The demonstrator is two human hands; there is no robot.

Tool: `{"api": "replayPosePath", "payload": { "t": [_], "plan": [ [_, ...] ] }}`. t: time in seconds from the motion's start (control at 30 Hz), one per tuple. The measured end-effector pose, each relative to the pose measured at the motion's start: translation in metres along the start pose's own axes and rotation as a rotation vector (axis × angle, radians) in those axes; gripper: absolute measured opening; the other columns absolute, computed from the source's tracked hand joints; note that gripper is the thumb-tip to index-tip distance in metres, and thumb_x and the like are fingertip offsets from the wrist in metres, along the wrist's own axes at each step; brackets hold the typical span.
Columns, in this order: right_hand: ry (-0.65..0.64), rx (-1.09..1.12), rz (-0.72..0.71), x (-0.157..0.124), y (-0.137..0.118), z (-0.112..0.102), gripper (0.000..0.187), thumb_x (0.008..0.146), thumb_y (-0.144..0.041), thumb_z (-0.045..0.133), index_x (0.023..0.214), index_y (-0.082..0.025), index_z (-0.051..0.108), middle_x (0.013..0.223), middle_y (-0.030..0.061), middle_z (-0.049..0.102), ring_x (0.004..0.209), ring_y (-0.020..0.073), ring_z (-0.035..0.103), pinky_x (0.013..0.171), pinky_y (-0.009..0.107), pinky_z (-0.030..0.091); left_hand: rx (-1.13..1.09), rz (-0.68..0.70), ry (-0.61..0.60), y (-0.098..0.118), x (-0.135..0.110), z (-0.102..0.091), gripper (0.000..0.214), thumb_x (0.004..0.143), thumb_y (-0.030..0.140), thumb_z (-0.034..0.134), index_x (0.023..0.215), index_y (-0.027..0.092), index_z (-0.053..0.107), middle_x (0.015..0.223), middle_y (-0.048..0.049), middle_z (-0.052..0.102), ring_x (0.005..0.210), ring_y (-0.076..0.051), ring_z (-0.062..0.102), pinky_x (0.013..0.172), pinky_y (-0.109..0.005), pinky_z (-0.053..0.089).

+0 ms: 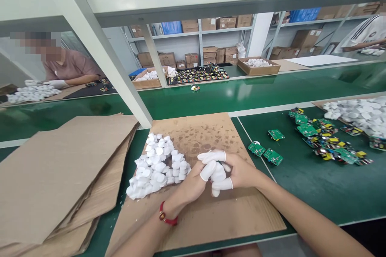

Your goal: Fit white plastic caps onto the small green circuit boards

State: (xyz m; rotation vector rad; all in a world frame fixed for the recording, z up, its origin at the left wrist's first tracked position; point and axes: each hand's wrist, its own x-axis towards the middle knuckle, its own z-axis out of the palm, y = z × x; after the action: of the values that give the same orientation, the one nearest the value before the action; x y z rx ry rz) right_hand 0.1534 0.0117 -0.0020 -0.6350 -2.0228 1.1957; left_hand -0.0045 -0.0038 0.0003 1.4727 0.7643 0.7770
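Both my hands meet over a brown cardboard sheet (196,132) near the bench's front edge. My left hand (193,182), with a red bracelet on its wrist, and my right hand (238,170) wear white finger cots and pinch one small part (217,172) between them; it looks white with a dark green bit, mostly hidden by the fingers. A heap of small white plastic caps (158,166) lies on the cardboard just left of my hands. Three loose green circuit boards (265,150) lie on the green mat to the right.
A stack of cardboard sheets (57,176) fills the left. More circuit boards (325,138) and white caps (358,114) lie far right. A slanted metal post (99,52) rises ahead. Beyond a green conveyor (241,92), two other people work at boxes and trays.
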Motion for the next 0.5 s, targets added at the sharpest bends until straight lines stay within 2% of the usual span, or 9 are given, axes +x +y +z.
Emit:
{"api": "replayPosePath", "payload": {
  "t": [0.1,0.2,0.3,0.37,0.5],
  "plan": [
    [0.02,0.145,-0.002,0.0,0.003,0.001,0.053,0.066,-0.021,0.072,0.116,-0.023,0.056,0.114,0.0077,0.057,0.084,0.0164,0.06,0.07,0.026,0.047,-0.067,0.031,-0.025,-0.003,0.0,-0.001,0.06,0.081,0.064,0.024,0.081,0.014,0.058,0.049,0.001,0.05,0.052,-0.012,0.047,0.062,-0.027,0.04],
    [0.011,0.292,0.023,-0.001,0.007,0.003,0.057,0.066,-0.022,0.074,0.119,-0.023,0.053,0.112,0.0086,0.058,0.081,0.0163,0.062,0.066,0.026,0.049,-0.226,0.033,-0.106,-0.004,0.001,0.001,0.073,0.075,0.073,0.013,0.086,0.014,0.056,0.052,0.0006,0.048,0.048,-0.012,0.046,0.054,-0.027,0.04],
    [0.031,0.223,-0.004,0.0,0.008,0.001,0.057,0.063,-0.025,0.076,0.116,-0.021,0.056,0.109,0.0091,0.059,0.085,0.0183,0.061,0.072,0.029,0.049,-0.349,-0.033,-0.143,-0.002,0.004,0.003,0.074,0.075,0.073,0.011,0.089,0.014,0.054,0.053,0.0016,0.046,0.045,-0.011,0.046,0.048,-0.026,0.04],
    [0.059,0.105,-0.016,0.002,0.008,0.0,0.055,0.062,-0.025,0.077,0.114,-0.02,0.059,0.108,0.0091,0.059,0.091,0.0203,0.059,0.079,0.031,0.047,-0.389,-0.085,-0.115,0.0,0.006,0.004,0.073,0.074,0.074,0.014,0.092,0.015,0.053,0.053,0.0031,0.044,0.042,-0.011,0.045,0.044,-0.025,0.04],
    [0.118,0.044,0.032,0.005,0.011,0.0,0.056,0.068,-0.026,0.072,0.12,-0.022,0.052,0.113,0.0086,0.056,0.095,0.0203,0.057,0.08,0.032,0.047,-0.35,-0.199,0.045,0.0,0.01,0.003,0.074,0.071,0.076,0.02,0.093,0.014,0.053,0.052,0.0046,0.042,0.038,-0.009,0.042,0.036,-0.022,0.036]
  ]
}}
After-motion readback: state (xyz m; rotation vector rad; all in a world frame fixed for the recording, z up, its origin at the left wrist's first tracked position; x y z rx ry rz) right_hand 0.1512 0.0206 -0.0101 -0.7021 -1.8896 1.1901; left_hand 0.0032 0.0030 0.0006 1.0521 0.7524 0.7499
